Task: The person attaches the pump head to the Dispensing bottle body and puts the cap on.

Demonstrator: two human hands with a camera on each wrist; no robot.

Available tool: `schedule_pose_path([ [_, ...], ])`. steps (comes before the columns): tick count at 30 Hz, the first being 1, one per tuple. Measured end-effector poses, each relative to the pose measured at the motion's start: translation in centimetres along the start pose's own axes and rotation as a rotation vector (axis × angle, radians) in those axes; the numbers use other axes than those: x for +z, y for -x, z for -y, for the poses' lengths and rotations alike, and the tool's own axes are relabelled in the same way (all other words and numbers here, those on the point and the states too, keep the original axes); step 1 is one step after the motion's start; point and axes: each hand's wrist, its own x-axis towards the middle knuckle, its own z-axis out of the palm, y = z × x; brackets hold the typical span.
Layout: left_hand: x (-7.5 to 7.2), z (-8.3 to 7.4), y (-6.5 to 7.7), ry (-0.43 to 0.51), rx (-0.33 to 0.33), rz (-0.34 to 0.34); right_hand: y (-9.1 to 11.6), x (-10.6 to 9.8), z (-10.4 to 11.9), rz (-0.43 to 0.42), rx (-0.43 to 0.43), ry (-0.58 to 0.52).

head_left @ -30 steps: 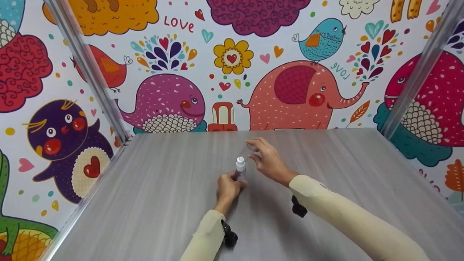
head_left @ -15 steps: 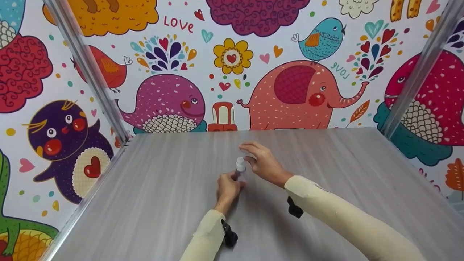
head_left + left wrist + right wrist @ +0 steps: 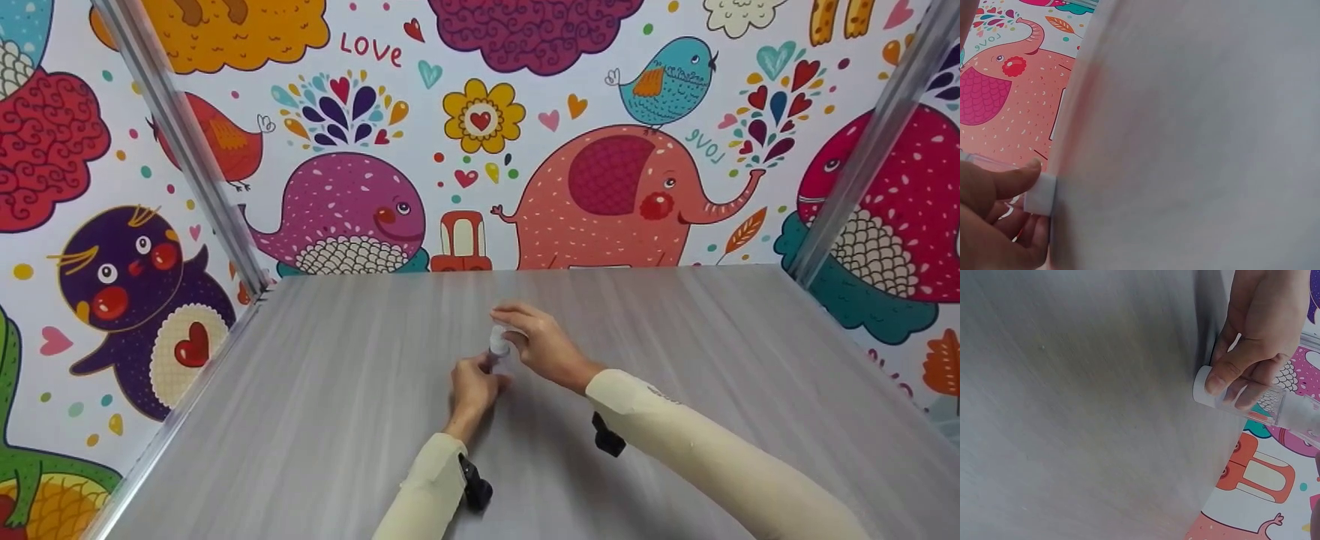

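Note:
A small clear pump bottle (image 3: 500, 365) stands upright on the table, with a white pump top (image 3: 498, 342) and a white base (image 3: 1203, 387). My left hand (image 3: 472, 390) grips its lower body, thumb and fingers on either side, as the right wrist view shows. A clear cap (image 3: 1311, 436) sits around the white neck in that view. Over the pump top, my right hand (image 3: 551, 349) pinches this cap between thumb and fingers. Just a sliver of the right hand shows at the edge of the right wrist view.
The grey wood-grain table (image 3: 337, 390) extends around both hands. Behind it rises a wall (image 3: 480, 195) printed with cartoon animals. Metal posts (image 3: 180, 142) frame the back corners, and a metal edge strip (image 3: 161, 431) borders the table's left side.
My right hand has come left and down with the clear cap, from above and right of the bottle onto its pump top. The left hand and the bottle have stayed put.

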Motion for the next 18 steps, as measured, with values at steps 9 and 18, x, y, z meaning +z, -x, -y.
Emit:
schedule_pose_path([
  [9, 0.06, 0.10, 0.06, 0.018, -0.003, 0.002, 0.31, 0.77, -0.38, 0.003, -0.058, 0.013],
  [18, 0.12, 0.18, -0.17, 0.065, 0.013, -0.004, 0.30, 0.63, -0.47, 0.031, -0.055, 0.006],
])
